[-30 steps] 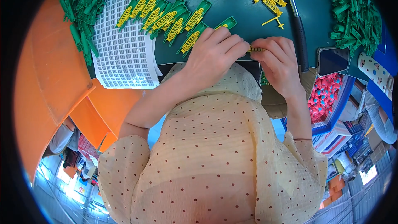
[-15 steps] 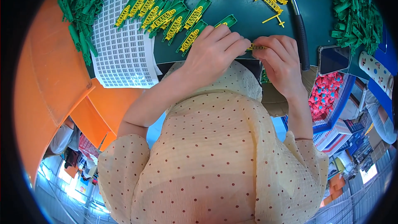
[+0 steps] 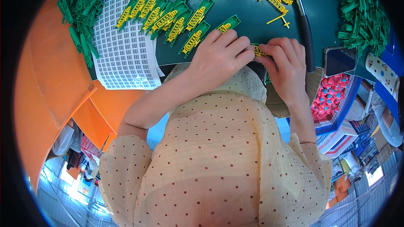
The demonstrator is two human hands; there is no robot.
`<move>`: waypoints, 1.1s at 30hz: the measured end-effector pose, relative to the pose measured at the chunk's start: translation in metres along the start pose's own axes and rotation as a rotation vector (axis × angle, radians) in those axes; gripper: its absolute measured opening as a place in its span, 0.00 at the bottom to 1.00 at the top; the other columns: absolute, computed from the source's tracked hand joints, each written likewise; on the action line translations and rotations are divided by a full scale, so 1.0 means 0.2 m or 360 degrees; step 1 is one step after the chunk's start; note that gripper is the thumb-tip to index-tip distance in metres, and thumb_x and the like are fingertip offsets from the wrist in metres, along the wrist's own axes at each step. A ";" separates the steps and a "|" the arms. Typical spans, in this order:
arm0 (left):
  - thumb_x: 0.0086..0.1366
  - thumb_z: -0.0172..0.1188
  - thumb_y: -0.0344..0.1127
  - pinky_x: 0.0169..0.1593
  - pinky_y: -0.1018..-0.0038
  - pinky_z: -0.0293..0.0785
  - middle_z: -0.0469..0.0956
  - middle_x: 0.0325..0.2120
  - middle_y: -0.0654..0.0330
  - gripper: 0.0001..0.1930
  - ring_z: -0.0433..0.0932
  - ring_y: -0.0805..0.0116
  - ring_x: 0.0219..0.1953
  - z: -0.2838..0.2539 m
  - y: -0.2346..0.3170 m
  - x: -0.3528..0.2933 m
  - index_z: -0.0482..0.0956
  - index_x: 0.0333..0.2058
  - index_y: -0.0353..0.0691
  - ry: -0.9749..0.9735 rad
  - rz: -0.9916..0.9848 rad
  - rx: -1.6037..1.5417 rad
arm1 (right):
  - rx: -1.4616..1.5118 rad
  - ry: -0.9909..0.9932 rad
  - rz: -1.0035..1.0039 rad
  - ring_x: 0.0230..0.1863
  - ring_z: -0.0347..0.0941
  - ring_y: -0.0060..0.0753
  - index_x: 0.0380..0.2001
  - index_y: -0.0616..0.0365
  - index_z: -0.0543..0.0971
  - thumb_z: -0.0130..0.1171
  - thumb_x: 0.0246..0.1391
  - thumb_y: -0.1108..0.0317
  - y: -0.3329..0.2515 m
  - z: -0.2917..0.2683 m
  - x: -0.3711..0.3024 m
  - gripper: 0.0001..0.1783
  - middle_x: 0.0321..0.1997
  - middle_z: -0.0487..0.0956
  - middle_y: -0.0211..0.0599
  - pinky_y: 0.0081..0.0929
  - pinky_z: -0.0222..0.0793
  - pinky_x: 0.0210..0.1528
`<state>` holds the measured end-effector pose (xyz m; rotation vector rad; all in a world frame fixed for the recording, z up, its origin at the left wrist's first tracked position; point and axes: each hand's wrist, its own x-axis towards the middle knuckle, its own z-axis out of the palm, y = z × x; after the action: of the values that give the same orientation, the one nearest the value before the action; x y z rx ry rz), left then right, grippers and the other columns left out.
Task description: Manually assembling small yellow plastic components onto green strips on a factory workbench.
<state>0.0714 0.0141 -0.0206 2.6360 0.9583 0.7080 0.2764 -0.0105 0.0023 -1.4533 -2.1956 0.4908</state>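
Both my hands meet at the table's near edge around a small green plastic piece with a yellow ladder-shaped insert point(image 3: 259, 51). My left hand point(image 3: 219, 59) closes on its left end, hiding that part. The fingers of my right hand point(image 3: 285, 61) pinch its right end. Just beyond my left hand lies another green holder with a yellow insert point(image 3: 227, 24), partly covered by my fingers. Several more such green-and-yellow pieces point(image 3: 194, 40) lie in slanted rows to the left. Loose yellow ladder-shaped parts point(image 3: 275, 2) lie at the far right of the middle.
A hammer point(image 3: 308, 42) with a black grip lies right of my right hand, beside a phone point(image 3: 340, 61). Green parts are heaped at the far right point(image 3: 362, 21) and far left point(image 3: 82, 6). A printed label sheet point(image 3: 122, 54) lies left. Pink pieces point(image 3: 330, 96) fill a blue-edged crate below.
Fingers of both hands have shifted slightly on the piece, and more of its yellow insert and green edge shows. My right hand is a little lower. The other parts lie as before.
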 end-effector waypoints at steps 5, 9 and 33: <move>0.52 0.61 0.31 0.38 0.72 0.66 0.71 0.31 0.66 0.10 0.70 0.68 0.36 0.00 -0.03 0.00 0.77 0.35 0.44 0.0018 0.0004 -0.0072 | -0.0023 -0.0014 0.0010 0.40 0.72 0.37 0.36 0.54 0.81 0.71 0.41 0.73 0.01 0.00 0.02 0.15 0.38 0.76 0.31 0.34 0.64 0.43; 0.54 0.61 0.30 0.37 0.70 0.66 0.72 0.29 0.64 0.14 0.72 0.66 0.34 -0.01 -0.02 0.00 0.77 0.41 0.41 0.0034 -0.0165 -0.0209 | 0.0055 -0.0060 0.0010 0.42 0.71 0.39 0.38 0.54 0.80 0.70 0.43 0.75 0.02 -0.01 0.03 0.16 0.41 0.76 0.33 0.35 0.64 0.44; 0.54 0.60 0.29 0.37 0.70 0.66 0.73 0.29 0.63 0.12 0.72 0.65 0.34 0.00 -0.03 0.00 0.78 0.39 0.41 0.0056 -0.0125 -0.0239 | -0.0016 -0.0006 -0.0066 0.42 0.71 0.35 0.37 0.53 0.81 0.71 0.40 0.74 0.01 0.01 0.00 0.17 0.39 0.76 0.28 0.34 0.64 0.45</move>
<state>0.0692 0.0184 -0.0231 2.4501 0.9723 0.7779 0.2761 -0.0093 0.0003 -1.4097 -2.2295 0.4694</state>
